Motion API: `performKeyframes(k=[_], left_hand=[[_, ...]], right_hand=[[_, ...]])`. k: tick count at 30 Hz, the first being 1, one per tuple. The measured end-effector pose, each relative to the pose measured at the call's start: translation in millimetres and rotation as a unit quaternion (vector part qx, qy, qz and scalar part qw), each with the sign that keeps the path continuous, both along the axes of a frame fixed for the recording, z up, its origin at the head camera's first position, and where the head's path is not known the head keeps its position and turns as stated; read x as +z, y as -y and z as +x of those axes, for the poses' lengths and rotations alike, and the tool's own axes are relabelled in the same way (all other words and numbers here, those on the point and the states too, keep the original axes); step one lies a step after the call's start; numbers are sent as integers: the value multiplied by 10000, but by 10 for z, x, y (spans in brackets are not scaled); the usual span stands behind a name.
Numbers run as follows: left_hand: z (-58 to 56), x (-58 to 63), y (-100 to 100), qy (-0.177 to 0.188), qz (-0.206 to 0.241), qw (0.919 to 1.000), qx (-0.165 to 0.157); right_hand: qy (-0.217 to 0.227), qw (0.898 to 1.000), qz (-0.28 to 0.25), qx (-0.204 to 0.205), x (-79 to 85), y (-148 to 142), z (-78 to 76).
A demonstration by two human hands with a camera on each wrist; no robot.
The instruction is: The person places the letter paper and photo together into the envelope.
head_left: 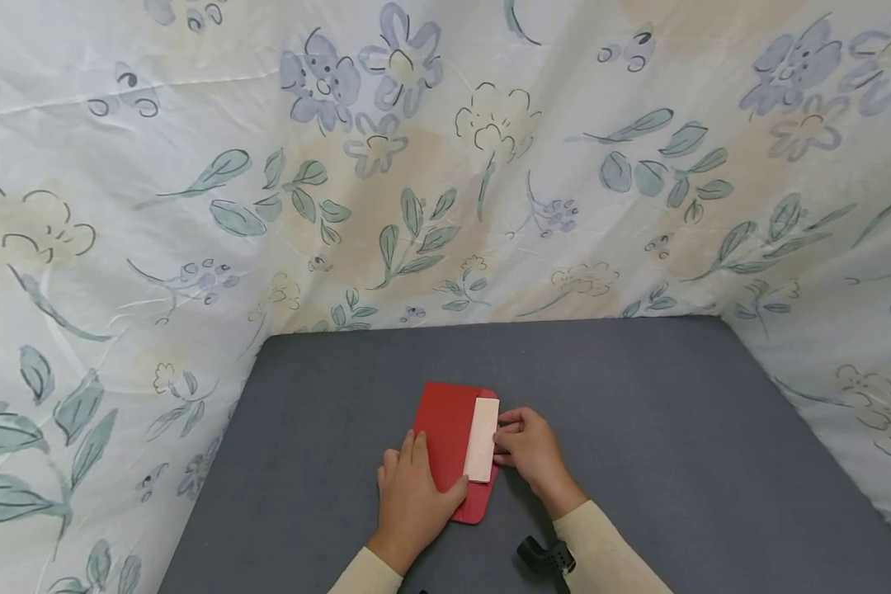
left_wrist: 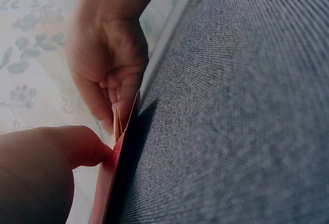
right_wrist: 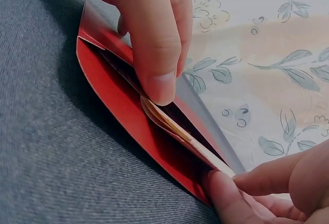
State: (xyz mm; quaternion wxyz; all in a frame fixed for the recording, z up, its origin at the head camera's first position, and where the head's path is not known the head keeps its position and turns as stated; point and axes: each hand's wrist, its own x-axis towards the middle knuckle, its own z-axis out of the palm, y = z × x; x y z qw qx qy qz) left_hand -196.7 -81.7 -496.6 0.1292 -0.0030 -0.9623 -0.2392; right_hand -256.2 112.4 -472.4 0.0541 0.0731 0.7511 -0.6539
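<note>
A red envelope lies tilted on the dark table, its flap side open to the right. From its mouth sticks a pale folded wad of paper, whose thin layers show edge-on in the right wrist view. My left hand grips the envelope, fingers across its left part and thumb at the mouth by the wad's near end. With fingers curled, my right hand pinches the wad along its right edge. Its fingertips also touch the envelope's flap there. How deep the wad reaches inside is hidden.
The grey cloth-covered table extends around the envelope. Floral fabric hangs behind it and on both sides. A black band-like device sits at the right wrist.
</note>
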Motion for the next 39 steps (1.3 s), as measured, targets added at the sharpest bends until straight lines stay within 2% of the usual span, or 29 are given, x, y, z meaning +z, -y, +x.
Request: performKeyframes(k=[10, 26, 39], left_hand=[[-19, 8, 16, -15, -5, 10000, -24], [27, 19, 74, 81, 76, 9999, -100], [35, 19, 108, 92, 66, 9998, -181]], right_hand=[[73, 9997, -192, -114, -39, 4, -58], [245, 9997, -93, -26, -13, 15, 35], [183, 9990, -394, -54, -43, 138, 77]])
